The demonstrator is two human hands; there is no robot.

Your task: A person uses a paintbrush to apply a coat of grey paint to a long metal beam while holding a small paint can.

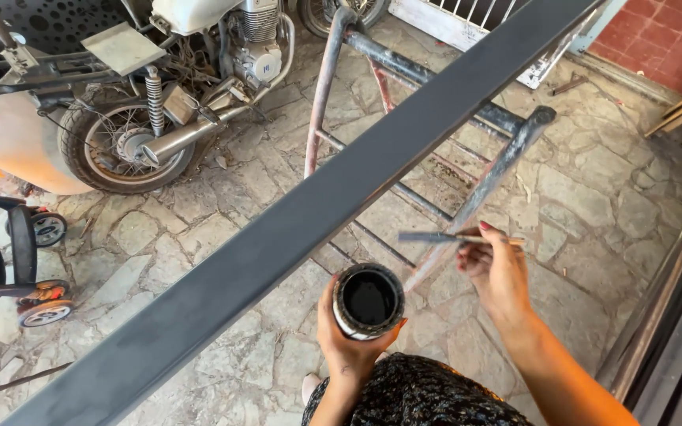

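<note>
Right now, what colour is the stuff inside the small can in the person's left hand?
Black, inside the small can held by the left hand; the head view looks straight down into it.

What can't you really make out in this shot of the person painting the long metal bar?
Head view only:
- Brush: its bristle tip is motion-blurred.
- Paint can: only the black inside shows; the left hand covers its side.
- Metal bar: both ends run off the frame.
- Motorcycle: its front is cut off by the top edge.
- Right hand: its palm faces away.
</note>
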